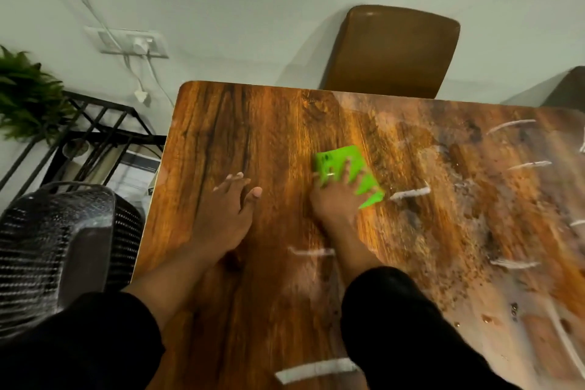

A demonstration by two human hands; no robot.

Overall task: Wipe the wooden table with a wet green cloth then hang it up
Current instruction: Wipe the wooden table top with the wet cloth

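Observation:
A bright green cloth (pixel 357 165) lies flat on the wooden table (pixel 247 123), near its middle. My right hand (pixel 335 199) presses down on the cloth with fingers spread over it; the hand and cloth look blurred. My left hand (pixel 226 203) rests flat on the bare wood to the left, fingers apart, holding nothing. The table's right half shows a wet sheen, dark crumbs and white light streaks.
A brown chair back (pixel 395 51) stands beyond the table's far edge. At the left are a black mesh chair (pixel 57 241), a black metal rack (pixel 95 133) with a green plant (pixel 25 95), and a wall socket (pixel 133 41) with cables.

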